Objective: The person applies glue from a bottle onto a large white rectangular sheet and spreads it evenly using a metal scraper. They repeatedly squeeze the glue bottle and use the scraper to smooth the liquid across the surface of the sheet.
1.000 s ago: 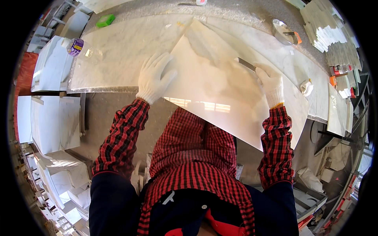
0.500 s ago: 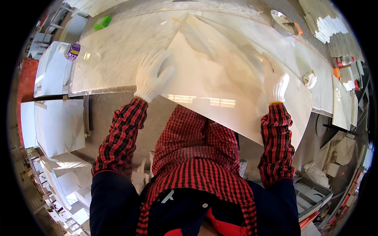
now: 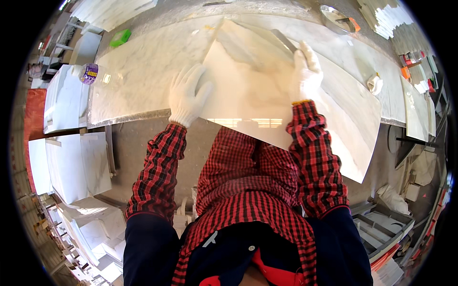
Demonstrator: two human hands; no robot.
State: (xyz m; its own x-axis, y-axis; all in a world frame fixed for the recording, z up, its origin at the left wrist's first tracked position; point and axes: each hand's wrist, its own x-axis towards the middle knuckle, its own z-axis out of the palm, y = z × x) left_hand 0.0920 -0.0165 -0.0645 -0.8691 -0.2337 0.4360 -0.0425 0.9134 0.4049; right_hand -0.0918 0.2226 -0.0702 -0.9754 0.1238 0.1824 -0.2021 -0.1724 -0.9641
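A glossy cream-and-grey marble slab (image 3: 257,90) lies askew over the pale stone worktop (image 3: 138,81), its near edge jutting out toward my lap. My left hand (image 3: 188,93), in a white knitted glove, lies with fingers stretched out at the slab's left edge, the thumb spread toward it. The gloved right hand (image 3: 307,71) is over the slab's far right edge. Its fingers are closed on a flat grey blade (image 3: 284,41) that points to the far left; the end inside the hand is hidden.
A green box (image 3: 120,38) and a purple-labelled bottle (image 3: 89,74) lie on the left. Far right are a round metal pan (image 3: 338,20) with an orange-handled tool and a crumpled white cloth (image 3: 375,84). Stacked pale slabs (image 3: 71,164) stand at the left.
My right hand has moved left and away from me along the slab, and the grey blade now shows clearly. The left hand stays at the slab's left edge.
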